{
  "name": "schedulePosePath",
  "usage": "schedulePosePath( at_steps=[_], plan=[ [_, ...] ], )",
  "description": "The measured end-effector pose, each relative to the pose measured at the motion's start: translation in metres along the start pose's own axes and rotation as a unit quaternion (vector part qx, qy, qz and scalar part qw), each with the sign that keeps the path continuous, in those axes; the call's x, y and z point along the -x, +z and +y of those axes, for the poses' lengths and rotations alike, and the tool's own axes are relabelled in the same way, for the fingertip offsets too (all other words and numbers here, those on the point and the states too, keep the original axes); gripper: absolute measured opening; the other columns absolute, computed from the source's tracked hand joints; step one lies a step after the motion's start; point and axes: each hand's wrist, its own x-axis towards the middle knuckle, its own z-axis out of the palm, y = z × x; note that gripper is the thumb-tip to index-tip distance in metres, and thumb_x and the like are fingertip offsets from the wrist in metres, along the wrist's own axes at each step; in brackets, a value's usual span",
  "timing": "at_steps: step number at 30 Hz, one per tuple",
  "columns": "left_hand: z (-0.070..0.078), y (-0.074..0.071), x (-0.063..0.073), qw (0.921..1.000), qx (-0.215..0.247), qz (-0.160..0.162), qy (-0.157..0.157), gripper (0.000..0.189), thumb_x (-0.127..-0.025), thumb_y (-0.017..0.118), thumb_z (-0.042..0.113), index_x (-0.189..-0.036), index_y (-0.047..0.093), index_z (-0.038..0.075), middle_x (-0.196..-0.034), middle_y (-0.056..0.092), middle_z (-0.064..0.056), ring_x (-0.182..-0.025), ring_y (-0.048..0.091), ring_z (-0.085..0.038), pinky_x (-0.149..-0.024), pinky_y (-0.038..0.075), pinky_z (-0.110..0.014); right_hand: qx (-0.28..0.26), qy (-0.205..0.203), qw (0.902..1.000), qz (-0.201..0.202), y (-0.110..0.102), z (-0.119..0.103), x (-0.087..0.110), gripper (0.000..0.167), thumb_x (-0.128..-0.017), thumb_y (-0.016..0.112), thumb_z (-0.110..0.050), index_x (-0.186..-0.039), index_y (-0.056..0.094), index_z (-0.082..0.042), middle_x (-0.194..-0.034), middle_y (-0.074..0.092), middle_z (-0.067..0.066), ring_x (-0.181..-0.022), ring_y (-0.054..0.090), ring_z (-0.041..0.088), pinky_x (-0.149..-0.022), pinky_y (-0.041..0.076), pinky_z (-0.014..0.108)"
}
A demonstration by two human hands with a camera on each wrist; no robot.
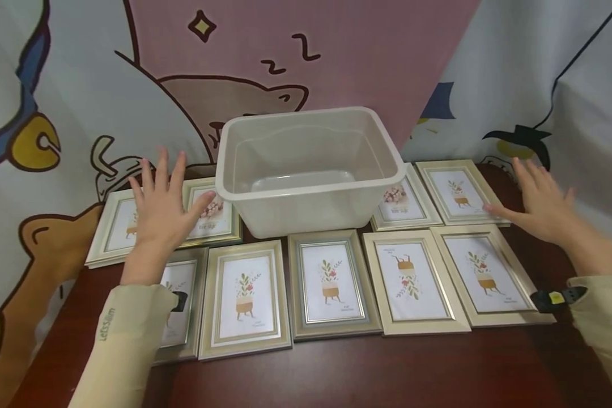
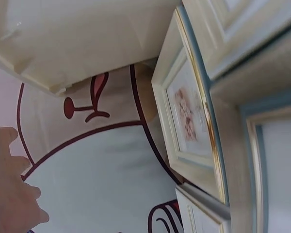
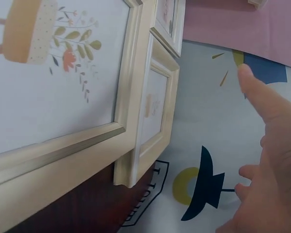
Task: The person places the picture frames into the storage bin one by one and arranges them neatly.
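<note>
Both hands hover over picture frames with fingers spread, holding nothing. My left hand is above the left-hand frames, overlapping a cream frame and close to a gold-edged frame with a pink flower print. On the other side, my right hand is over the right end of the table, its thumb near a cream frame with a plant print. Between the hands stands an upright off-white plastic bin with nothing inside. In the right wrist view the thumb and fingertips extend apart from the frames.
A front row of frames runs below the bin, among them a grey-gold frame and a cream frame with its print upside down. All lie on a dark red-brown table. A cartoon-print cloth hangs right behind.
</note>
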Motion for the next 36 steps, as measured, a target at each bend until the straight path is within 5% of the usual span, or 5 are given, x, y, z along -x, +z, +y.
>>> schedulePosePath(
  at_steps=[9, 20, 27, 30, 36],
  plan=[
    [0.017, 0.011, 0.003, 0.9971, 0.073, -0.003, 0.024, 0.097, -0.093, 0.034, 0.076, -0.162, 0.005, 0.014, -0.169, 0.001, -0.014, -0.155, 0.002, -0.040, -0.125, 0.000, -0.065, -0.129, -0.029, 0.9912, -0.010, 0.015, 0.014, 0.007, 0.108, -0.093, 0.068, -0.034, -0.158, -0.014, -0.006, -0.162, -0.005, 0.034, -0.148, -0.001, 0.057, -0.118, 0.000, 0.073],
    [0.034, 0.022, 0.006, 0.9770, 0.210, -0.024, 0.030, 0.078, -0.101, 0.047, 0.052, -0.161, 0.014, 0.016, -0.169, 0.014, -0.007, -0.154, 0.018, -0.034, -0.124, 0.020, -0.061, -0.099, 0.060, 0.9883, -0.100, 0.023, 0.028, 0.025, 0.090, -0.098, 0.058, -0.046, -0.152, 0.016, 0.013, -0.143, 0.031, 0.046, -0.126, 0.032, 0.065, -0.091, 0.035, 0.079],
    [0.043, 0.028, 0.006, 0.9636, 0.267, 0.006, 0.013, 0.070, -0.100, 0.055, 0.034, -0.159, 0.024, 0.014, -0.166, 0.025, -0.010, -0.150, 0.030, -0.037, -0.123, 0.026, -0.058, -0.144, 0.070, 0.9786, -0.130, 0.032, 0.035, 0.037, 0.078, -0.100, 0.058, -0.040, -0.143, 0.031, 0.019, -0.133, 0.043, 0.046, -0.110, 0.054, 0.058, -0.081, 0.057, 0.059],
    [0.045, 0.026, 0.006, 0.9580, 0.287, 0.009, 0.008, 0.069, -0.100, 0.056, 0.031, -0.159, 0.026, 0.013, -0.165, 0.026, -0.009, -0.151, 0.028, -0.036, -0.124, 0.025, -0.057, -0.168, 0.063, 0.9727, -0.147, 0.033, 0.038, 0.036, 0.073, -0.101, 0.057, -0.035, -0.141, 0.032, 0.020, -0.133, 0.043, 0.046, -0.104, 0.061, 0.049, -0.078, 0.061, 0.050],
    [0.045, 0.024, 0.005, 0.9530, 0.303, 0.006, 0.001, 0.070, -0.099, 0.058, 0.030, -0.159, 0.026, 0.013, -0.166, 0.026, -0.008, -0.152, 0.027, -0.033, -0.124, 0.025, -0.056, -0.196, 0.066, 0.9592, -0.193, 0.035, 0.043, 0.030, 0.073, -0.101, 0.056, -0.036, -0.144, 0.030, 0.018, -0.134, 0.046, 0.040, -0.089, 0.056, -0.005, -0.079, 0.062, 0.039]
  ],
)
